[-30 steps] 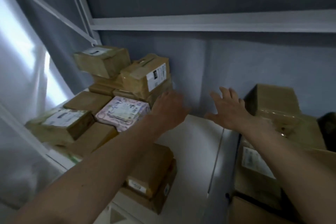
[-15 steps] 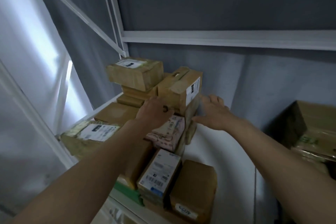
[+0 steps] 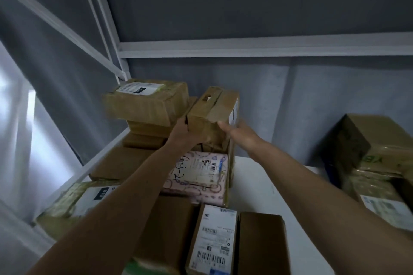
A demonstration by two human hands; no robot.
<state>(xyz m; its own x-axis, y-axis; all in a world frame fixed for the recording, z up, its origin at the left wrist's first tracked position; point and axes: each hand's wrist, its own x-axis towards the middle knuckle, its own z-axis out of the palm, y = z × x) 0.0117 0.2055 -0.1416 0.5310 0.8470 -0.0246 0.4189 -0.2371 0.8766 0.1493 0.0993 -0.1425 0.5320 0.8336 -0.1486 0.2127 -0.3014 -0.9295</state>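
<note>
A taped brown cardboard box (image 3: pixel 212 109) stands on top of a stack of parcels at the back of a white shelf (image 3: pixel 257 185). My left hand (image 3: pixel 182 133) grips its left side, fingers hidden behind the edge. On the box's right side lies my right hand (image 3: pixel 240 133), with the thumb on the front face and the fingers out of sight round the side. Below the box lies a pink patterned parcel (image 3: pixel 199 176) with a white label and handwriting.
Another taped box (image 3: pixel 145 101) with a label tops the left stack. More cardboard parcels (image 3: pixel 212 239) fill the shelf's front and left. A larger box (image 3: pixel 368 140) and others stand at the right. A white frame rail (image 3: pixel 263 48) crosses above.
Both hands reached forward and left from open air and closed on the two sides of the brown box. The camera moved closer to the stack.
</note>
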